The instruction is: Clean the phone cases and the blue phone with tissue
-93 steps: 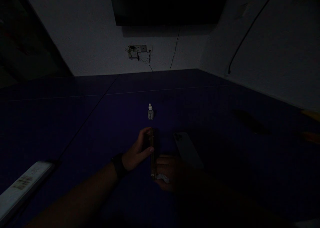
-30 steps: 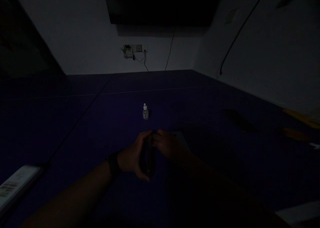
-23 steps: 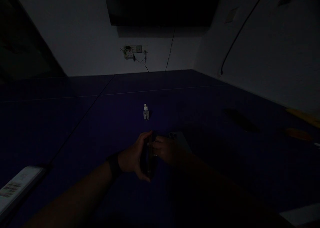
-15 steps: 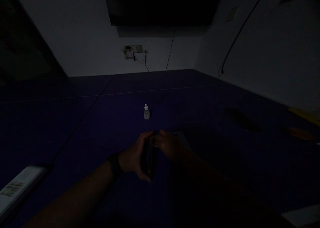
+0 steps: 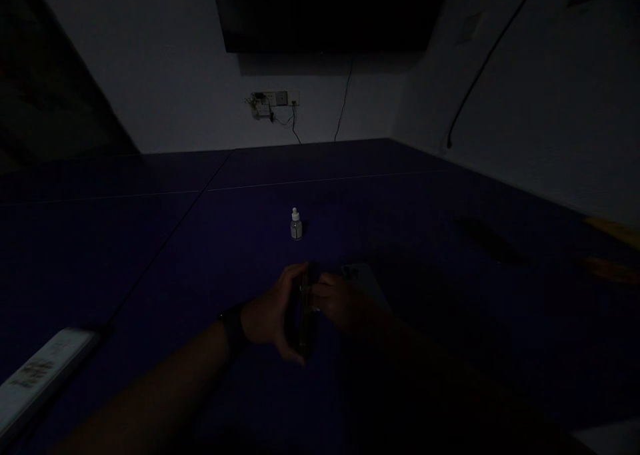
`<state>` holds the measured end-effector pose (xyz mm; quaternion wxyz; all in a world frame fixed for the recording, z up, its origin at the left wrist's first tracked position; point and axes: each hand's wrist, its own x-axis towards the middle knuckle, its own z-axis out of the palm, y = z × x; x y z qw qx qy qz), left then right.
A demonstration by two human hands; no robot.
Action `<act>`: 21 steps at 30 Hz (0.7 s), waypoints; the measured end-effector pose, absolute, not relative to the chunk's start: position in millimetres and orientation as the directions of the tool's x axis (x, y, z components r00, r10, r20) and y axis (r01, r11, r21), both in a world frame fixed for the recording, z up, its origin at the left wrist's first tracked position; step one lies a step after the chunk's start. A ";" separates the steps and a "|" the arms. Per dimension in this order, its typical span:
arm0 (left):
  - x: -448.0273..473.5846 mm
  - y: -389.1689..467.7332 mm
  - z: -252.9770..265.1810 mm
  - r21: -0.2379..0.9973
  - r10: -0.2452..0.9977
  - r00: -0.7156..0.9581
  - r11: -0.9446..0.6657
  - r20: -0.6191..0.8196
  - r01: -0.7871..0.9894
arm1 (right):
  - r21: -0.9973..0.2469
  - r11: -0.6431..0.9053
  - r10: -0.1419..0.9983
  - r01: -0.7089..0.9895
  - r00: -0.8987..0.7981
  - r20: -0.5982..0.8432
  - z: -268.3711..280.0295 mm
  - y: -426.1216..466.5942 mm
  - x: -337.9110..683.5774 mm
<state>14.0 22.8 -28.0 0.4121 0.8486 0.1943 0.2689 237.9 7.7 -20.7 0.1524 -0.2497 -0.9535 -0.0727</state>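
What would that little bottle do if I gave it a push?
The little bottle might tip if pushed near its white top, since it stands upright and looks taller than wide. Once down, it could roll, because its body looks round.

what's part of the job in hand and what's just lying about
In use: slim item on edge, left hand gripping it, right hand at it; perhaps the dropper bottle beyond.
Apparently lying about: grey phone, long white object, dark flat object.

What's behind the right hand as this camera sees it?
A grey phone: its camera end shows, but the right hand and forearm hide its near end.
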 end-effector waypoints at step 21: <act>13.7 23.7 -27.9 0.742 0.531 0.777 -0.658 0.337 0.128 | 0.031 0.780 0.588 0.624 -0.750 0.302 -13.6 5.2 232.6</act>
